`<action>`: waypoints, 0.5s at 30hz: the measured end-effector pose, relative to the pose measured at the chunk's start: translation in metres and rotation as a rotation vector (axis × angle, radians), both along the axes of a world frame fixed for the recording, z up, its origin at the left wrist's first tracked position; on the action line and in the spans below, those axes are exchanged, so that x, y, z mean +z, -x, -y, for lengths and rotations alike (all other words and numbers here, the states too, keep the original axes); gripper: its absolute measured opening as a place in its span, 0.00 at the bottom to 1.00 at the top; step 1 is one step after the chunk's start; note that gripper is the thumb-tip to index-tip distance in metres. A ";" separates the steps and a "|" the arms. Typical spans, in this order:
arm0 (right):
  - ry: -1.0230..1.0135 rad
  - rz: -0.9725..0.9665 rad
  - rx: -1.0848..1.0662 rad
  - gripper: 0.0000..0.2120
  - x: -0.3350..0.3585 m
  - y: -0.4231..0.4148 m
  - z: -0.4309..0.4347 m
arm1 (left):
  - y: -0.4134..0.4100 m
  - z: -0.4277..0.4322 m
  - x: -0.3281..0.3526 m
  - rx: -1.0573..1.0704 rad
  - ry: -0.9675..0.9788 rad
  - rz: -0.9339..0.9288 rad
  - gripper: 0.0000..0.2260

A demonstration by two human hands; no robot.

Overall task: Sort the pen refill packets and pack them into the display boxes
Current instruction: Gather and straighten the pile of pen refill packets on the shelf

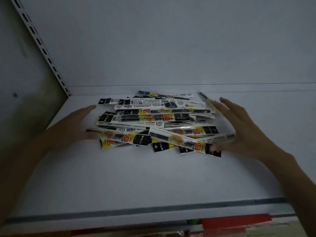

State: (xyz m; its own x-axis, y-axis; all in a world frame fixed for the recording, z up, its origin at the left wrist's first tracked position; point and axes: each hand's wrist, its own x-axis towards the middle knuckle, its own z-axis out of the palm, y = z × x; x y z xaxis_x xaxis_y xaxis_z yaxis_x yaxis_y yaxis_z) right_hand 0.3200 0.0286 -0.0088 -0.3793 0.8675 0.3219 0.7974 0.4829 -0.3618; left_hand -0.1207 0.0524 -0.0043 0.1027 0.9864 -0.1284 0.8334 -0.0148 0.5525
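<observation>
You are at the very start of this job. The loose heap of long, narrow plastic pen refill packets [157, 120], printed in black, white and yellow, lies unsorted toward the back of the white metal shelf [153, 177]. The packets overlap one another at slightly different angles, some face up and some with the barcode side showing.

Your left hand [75, 127] stands at the left end of the heap and your right hand [239, 130] at the right end, palms turned inward. On both, the fingers [227, 103] are straight and spread apart, clamped on nothing. Each thumb looks to be touching the end of a front packet (motion blur makes this hard to confirm).

Nothing is packed: no display box shows anywhere in view, only the slotted white upright [39, 43] at the left rear and some red packaging [236, 219] below the shelf's front edge. I judge that all the work remains: gathering the heap, squaring it up, separating the kinds and loading them into boxes.
</observation>
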 end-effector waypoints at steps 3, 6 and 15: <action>0.007 -0.203 -0.154 0.42 0.011 -0.013 0.001 | -0.010 0.013 -0.003 -0.007 -0.036 0.012 0.53; -0.047 -0.212 -0.427 0.25 0.010 -0.018 -0.024 | -0.027 0.023 -0.005 -0.009 -0.099 0.091 0.49; 0.265 0.049 -0.555 0.13 0.008 -0.008 -0.068 | -0.059 0.042 -0.008 0.104 -0.203 0.114 0.41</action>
State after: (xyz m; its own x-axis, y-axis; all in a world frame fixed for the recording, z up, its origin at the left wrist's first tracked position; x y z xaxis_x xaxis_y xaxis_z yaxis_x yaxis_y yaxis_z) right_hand 0.3282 0.0964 -0.0012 0.1433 0.9878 0.0617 0.9226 -0.1108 -0.3694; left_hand -0.0612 0.0099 -0.0125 0.0015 0.9968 0.0799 0.7687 -0.0522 0.6375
